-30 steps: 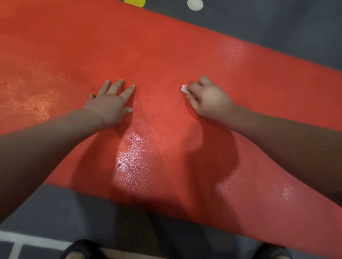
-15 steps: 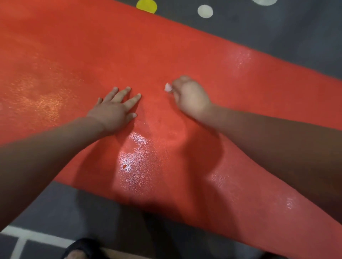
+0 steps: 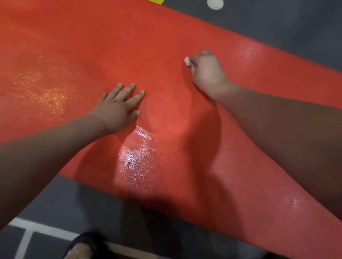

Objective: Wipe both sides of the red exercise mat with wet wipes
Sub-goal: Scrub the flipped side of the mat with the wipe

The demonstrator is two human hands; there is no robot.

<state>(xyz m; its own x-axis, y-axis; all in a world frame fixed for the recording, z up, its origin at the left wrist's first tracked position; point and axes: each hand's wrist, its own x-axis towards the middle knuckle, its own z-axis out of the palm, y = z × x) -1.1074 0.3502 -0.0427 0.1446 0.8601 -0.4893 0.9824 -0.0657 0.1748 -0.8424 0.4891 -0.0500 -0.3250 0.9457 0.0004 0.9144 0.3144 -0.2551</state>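
a dark grey floor is seen from above, matte and evenly coloured. at the lower left, white lines are marked on it, and a corner is formed where they meet. at the top edge a round white dot is shown, and to its left a yellow shape is cut off by the frame. soft shadows are cast across the grey near the bottom.

Head cam – looks steeply down, close over mat.

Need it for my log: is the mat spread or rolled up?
Spread: the mat lies flat on the floor, no roll in view.
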